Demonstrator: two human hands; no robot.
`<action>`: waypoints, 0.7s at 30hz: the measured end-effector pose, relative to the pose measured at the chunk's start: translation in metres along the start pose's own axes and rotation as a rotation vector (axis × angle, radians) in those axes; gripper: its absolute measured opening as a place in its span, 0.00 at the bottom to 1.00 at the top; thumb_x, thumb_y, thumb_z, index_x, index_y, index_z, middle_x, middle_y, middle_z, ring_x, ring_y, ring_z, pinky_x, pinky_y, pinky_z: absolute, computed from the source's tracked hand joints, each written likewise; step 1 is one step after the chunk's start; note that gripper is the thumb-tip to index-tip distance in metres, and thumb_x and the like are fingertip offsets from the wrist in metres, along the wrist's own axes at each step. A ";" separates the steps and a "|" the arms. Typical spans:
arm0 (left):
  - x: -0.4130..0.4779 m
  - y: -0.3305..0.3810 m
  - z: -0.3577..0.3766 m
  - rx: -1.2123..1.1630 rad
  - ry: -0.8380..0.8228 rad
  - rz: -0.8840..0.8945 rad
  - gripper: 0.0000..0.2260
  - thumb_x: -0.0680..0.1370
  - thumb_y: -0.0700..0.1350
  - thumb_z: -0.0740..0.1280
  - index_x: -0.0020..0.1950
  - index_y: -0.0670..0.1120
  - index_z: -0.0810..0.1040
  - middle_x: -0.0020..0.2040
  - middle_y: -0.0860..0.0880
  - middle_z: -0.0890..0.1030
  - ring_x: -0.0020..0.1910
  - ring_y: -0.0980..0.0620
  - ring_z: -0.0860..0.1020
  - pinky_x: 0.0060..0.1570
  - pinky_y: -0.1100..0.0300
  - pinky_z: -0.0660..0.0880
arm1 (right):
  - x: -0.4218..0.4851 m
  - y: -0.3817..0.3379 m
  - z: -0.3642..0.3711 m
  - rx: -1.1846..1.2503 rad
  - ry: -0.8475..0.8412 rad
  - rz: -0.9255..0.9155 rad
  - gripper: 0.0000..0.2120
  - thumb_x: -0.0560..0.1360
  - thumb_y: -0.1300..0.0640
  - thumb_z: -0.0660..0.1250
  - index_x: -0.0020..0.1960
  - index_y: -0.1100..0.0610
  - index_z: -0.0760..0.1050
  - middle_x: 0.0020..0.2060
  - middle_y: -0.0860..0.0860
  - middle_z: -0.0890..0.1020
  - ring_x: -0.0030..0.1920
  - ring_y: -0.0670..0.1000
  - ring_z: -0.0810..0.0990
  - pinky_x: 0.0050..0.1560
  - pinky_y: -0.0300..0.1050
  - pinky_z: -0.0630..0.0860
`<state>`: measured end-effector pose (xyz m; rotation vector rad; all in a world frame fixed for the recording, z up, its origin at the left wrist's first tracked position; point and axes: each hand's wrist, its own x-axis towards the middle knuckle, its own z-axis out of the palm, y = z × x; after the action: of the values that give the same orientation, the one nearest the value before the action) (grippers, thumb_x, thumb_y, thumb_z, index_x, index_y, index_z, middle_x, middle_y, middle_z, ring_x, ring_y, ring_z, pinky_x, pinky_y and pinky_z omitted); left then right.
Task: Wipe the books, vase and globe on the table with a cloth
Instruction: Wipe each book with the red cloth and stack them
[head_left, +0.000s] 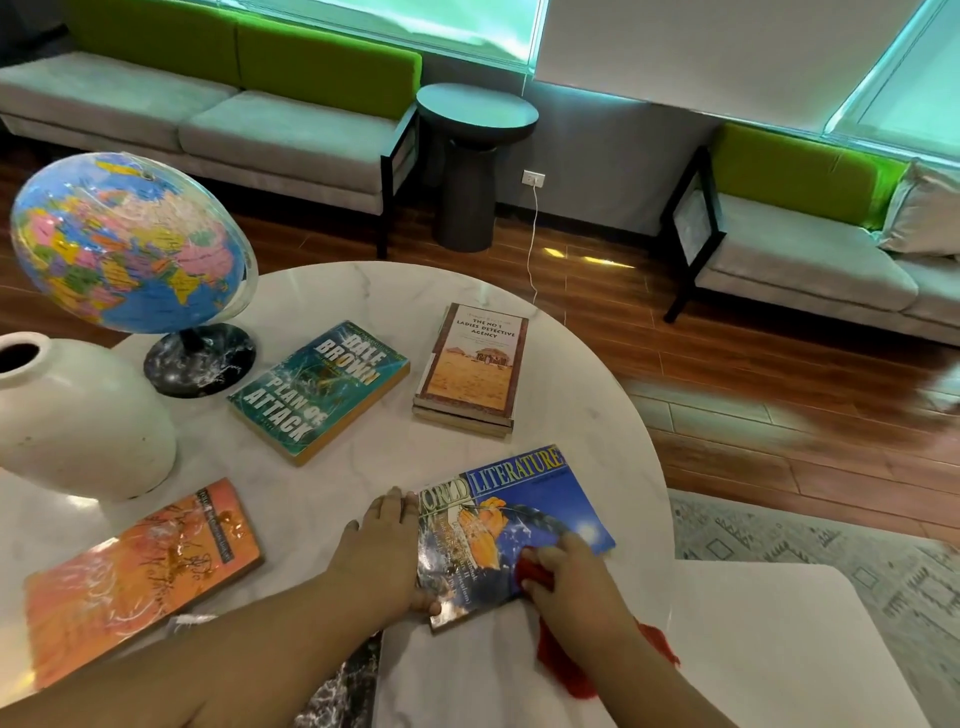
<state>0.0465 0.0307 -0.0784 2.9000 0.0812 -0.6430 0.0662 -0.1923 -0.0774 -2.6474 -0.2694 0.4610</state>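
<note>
The right hand (571, 577) is pressing its fingers, closed on the red cloth (566, 670), onto the near right corner of the blue World Literature book (519, 525). The left hand (382, 551) is lying flat with fingers together against the book's left edge, holding it steady. The book is sitting close to the near edge of the marble table (571, 364), so a strong wipe toward the body could be pushing it off. The globe (127, 241), vase (78, 421) and other books are lying far and left, well apart from both hands.

The round marble table (571, 415) carries books (317, 389), globe (130, 244), vase (78, 415).
</note>
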 end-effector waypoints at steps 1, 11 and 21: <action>0.000 0.001 0.000 0.000 0.003 0.004 0.56 0.66 0.66 0.72 0.78 0.43 0.43 0.78 0.44 0.47 0.77 0.44 0.50 0.73 0.48 0.57 | 0.002 -0.001 -0.001 0.006 0.002 0.001 0.10 0.76 0.54 0.67 0.57 0.53 0.80 0.51 0.45 0.68 0.55 0.50 0.76 0.50 0.35 0.66; -0.001 0.000 0.004 -0.004 0.014 0.003 0.55 0.66 0.66 0.72 0.79 0.43 0.43 0.78 0.45 0.46 0.77 0.44 0.49 0.73 0.46 0.56 | 0.011 -0.009 -0.003 -0.030 0.048 0.033 0.09 0.76 0.55 0.66 0.55 0.53 0.78 0.52 0.50 0.74 0.55 0.52 0.76 0.50 0.38 0.68; 0.000 0.000 0.002 0.010 -0.002 0.000 0.57 0.65 0.67 0.72 0.78 0.43 0.42 0.78 0.44 0.45 0.77 0.44 0.49 0.74 0.47 0.55 | 0.015 -0.011 -0.005 -0.073 0.030 0.056 0.07 0.76 0.55 0.66 0.53 0.54 0.74 0.54 0.51 0.75 0.54 0.51 0.76 0.47 0.38 0.68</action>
<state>0.0461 0.0299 -0.0805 2.9087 0.0775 -0.6487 0.0808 -0.1806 -0.0725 -2.7365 -0.2076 0.4365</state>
